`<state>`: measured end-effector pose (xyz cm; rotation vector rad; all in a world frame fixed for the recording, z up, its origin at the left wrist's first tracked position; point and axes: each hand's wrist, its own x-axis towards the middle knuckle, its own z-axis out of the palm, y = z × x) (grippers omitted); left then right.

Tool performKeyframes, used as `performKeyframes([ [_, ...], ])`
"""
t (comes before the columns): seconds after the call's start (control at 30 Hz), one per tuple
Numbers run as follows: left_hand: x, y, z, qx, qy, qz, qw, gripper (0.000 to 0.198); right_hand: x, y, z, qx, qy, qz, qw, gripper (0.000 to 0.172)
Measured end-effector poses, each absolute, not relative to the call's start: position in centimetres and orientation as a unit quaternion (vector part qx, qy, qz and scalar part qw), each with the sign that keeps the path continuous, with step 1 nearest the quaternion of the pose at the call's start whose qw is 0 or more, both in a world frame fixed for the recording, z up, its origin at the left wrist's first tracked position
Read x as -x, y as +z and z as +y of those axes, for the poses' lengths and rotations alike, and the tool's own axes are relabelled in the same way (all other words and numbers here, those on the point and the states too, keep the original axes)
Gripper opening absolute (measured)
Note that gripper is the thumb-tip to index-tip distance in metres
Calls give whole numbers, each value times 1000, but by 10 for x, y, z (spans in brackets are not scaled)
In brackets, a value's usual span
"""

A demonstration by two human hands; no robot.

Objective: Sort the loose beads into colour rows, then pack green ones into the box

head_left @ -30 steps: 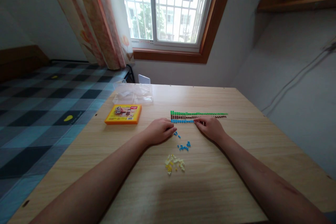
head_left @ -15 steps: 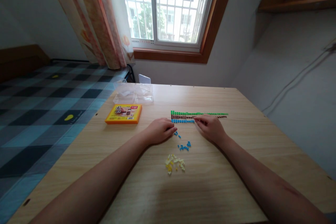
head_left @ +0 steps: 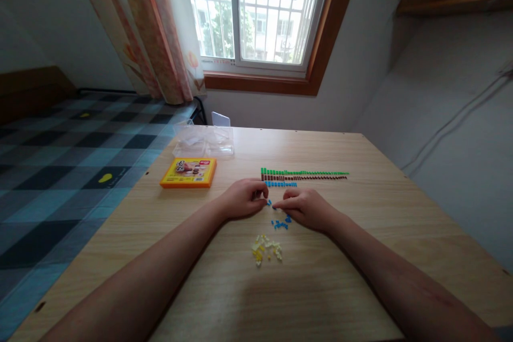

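Note:
My left hand (head_left: pixel 244 199) rests on the table with its fingers curled. A gap shows between thumb and forefinger, close to a few small blue bricks (head_left: pixel 269 202). My right hand (head_left: pixel 308 208) reaches in from the right, forefinger stretched out, its tip at a loose blue brick. The hand hides part of that brick. Beyond both hands lie lined-up rows of tiny pieces: a green row (head_left: pixel 296 172), a brown row (head_left: pixel 304 178) and a shorter blue row (head_left: pixel 280 184). Nearer me are a loose blue cluster (head_left: pixel 281 224) and a pile of yellow and cream pieces (head_left: pixel 265 250).
A yellow-orange box (head_left: pixel 188 173) with a printed lid lies left of my left hand. Behind it stand clear plastic containers (head_left: pixel 204 141). The wooden table (head_left: pixel 360 256) borders a checked bed (head_left: pixel 60 171) on the left and the window wall at the back.
My right hand has left the end of the blue row and moved left and toward me, to the loose blue bricks. The left hand's forefinger has curled and lifted slightly.

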<state>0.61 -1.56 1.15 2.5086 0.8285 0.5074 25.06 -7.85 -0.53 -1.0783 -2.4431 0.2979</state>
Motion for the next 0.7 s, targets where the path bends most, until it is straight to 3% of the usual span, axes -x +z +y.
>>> performKeyframes([
  [0.43,-4,12,-14,-914,164,273,252,14,-262,1,-80,423,115,-874,207,14],
  [0.7,-5,11,-12,-915,158,276,248,11,-263,-3,-76,418,75,-880,211,17],
])
